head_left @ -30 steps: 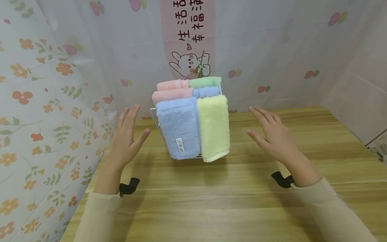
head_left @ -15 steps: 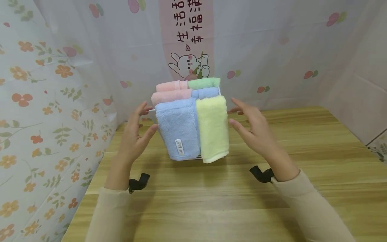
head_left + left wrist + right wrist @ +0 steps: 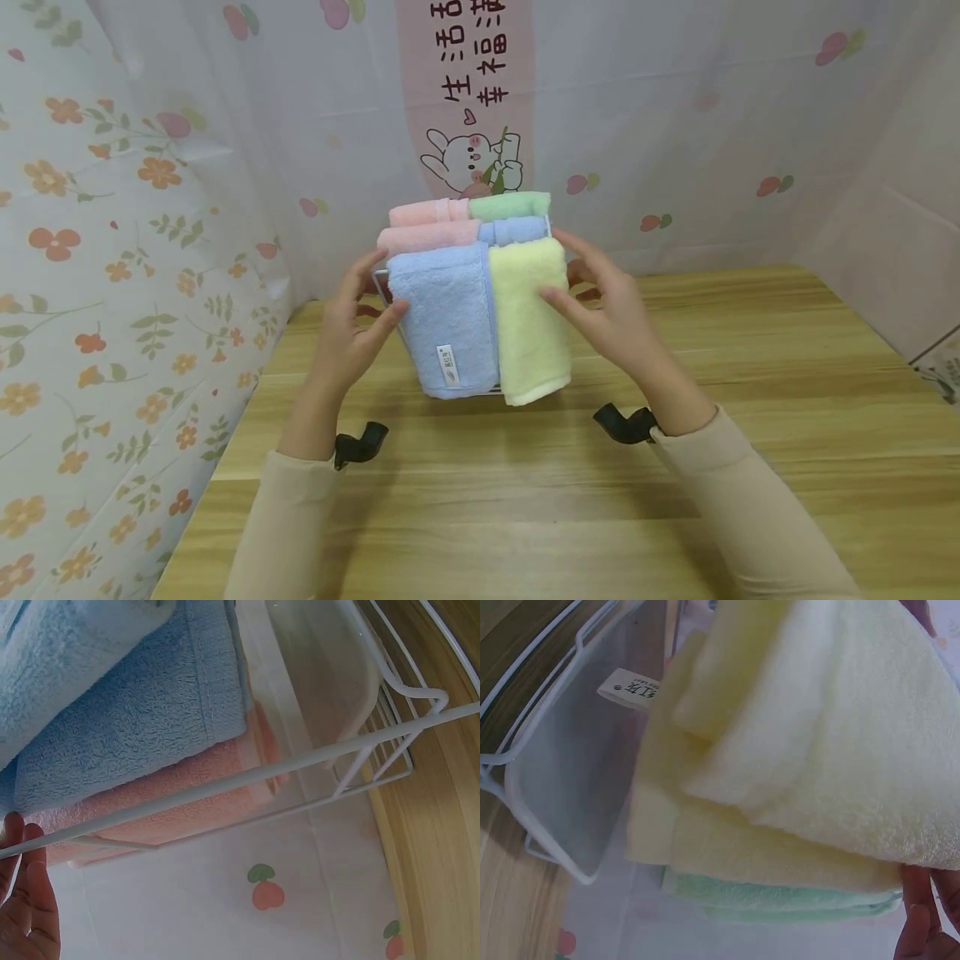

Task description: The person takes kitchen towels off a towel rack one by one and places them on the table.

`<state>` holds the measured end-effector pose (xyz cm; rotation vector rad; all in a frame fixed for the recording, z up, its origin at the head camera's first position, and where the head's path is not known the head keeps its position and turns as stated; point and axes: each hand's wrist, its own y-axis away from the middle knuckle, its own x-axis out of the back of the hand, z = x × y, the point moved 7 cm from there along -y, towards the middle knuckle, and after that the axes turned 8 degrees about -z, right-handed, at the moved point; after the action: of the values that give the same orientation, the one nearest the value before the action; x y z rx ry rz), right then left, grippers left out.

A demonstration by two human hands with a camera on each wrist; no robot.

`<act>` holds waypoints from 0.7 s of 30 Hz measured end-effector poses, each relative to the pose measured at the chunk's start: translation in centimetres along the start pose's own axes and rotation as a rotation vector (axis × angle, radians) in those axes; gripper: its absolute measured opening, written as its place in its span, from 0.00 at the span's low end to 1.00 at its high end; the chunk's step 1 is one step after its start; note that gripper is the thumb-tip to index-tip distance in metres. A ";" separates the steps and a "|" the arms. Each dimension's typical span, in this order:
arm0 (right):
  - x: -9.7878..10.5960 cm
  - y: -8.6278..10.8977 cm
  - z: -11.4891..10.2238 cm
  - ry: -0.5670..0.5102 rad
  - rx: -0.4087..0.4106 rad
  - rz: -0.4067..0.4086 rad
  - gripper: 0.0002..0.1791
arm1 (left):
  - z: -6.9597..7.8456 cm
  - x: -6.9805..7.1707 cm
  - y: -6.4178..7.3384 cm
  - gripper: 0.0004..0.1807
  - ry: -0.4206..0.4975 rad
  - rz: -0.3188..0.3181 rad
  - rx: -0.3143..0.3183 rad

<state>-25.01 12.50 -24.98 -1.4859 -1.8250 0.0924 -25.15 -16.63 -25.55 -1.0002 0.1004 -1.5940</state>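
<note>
Pinching the yellow towel (image 3: pixel 528 342), the right hand (image 3: pixel 609 310) escapes left wrist view.

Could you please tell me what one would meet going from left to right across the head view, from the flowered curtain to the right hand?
Flowered curtain → left hand → front blue towel with the white label → yellow towel → right hand.
</note>
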 end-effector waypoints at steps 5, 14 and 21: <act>-0.4 -0.9 0.4 -0.126 -0.049 -0.048 0.35 | 0.1 0.0 -0.3 0.32 -0.011 0.002 -0.011; -1.0 -2.2 1.0 -0.368 -0.122 -0.110 0.27 | 0.0 0.2 -0.6 0.25 0.113 0.055 -0.051; -0.8 -2.6 0.8 -0.399 -0.131 -0.080 0.22 | -0.1 0.5 -0.7 0.11 0.126 0.090 -0.102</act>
<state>-27.56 11.34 -24.65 -1.5656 -2.2435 0.2493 -25.78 -16.87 -24.95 -0.9597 0.3115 -1.5812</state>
